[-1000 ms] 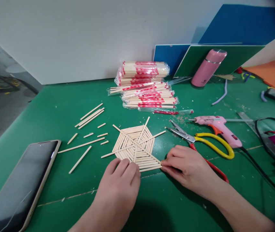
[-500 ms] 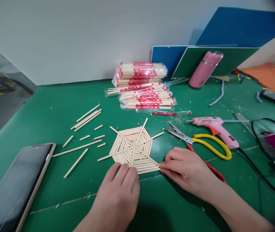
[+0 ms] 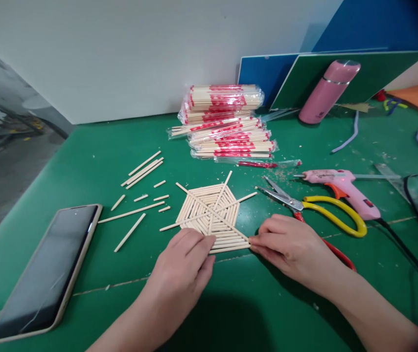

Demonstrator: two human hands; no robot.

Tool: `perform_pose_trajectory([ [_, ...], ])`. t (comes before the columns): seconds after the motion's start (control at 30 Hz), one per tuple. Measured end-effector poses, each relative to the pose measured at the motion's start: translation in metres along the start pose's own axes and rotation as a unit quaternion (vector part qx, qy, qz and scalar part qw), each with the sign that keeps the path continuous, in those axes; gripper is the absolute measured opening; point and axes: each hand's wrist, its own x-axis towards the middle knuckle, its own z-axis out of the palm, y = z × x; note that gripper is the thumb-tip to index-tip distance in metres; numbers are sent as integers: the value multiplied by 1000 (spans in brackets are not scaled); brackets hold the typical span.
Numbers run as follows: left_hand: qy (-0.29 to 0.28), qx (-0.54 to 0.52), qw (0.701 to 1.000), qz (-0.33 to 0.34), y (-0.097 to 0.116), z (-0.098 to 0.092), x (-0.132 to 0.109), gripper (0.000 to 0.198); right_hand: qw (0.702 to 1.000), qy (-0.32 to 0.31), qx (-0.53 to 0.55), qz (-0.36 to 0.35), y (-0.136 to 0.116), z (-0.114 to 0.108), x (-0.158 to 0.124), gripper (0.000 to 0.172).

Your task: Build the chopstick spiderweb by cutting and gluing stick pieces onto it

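A spiderweb-shaped hexagonal panel of pale wooden chopsticks [image 3: 214, 210] lies on the green table, with long crossed sticks jutting past its edge. My left hand [image 3: 185, 256] is closed at the panel's lower left corner, finger and thumb at the ends of the outermost sticks; its fingers hide that corner. With pinched fingertips my right hand [image 3: 286, 244] grips the lower right corner, where the bottom stick meets a crossed one. Scissors [image 3: 297, 205] with yellow and red handles lie half open just beyond my right hand, which partly covers the red handle.
Cut sticks [image 3: 143, 173] lie to the left, near a phone [image 3: 51, 269]. Wrapped chopsticks [image 3: 227, 122] are piled behind the panel. At right rest a pink glue gun [image 3: 344, 183] with a black cord and a leaning pink flask [image 3: 330, 93].
The camera view has shifted, so the table's contents appear farther right and slightly higher. My left hand has turned a little, showing its thumb at the panel's edge. My right hand keeps its pinch.
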Motion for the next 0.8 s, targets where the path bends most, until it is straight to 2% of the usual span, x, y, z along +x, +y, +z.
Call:
perform_pose_trajectory([
  [0.23,-44,-98,994,-25,-10,-9,1,22,1000,-3,-1,2,0,1,0,20],
  [0.6,-91,-56,994,2,-13,-13,2,22,1000,-5,1,-5,1,1,-1,21],
  [0.8,-95,-40,994,17,-13,-14,6,23,1000,-5,-5,-6,0,0,0,21],
])
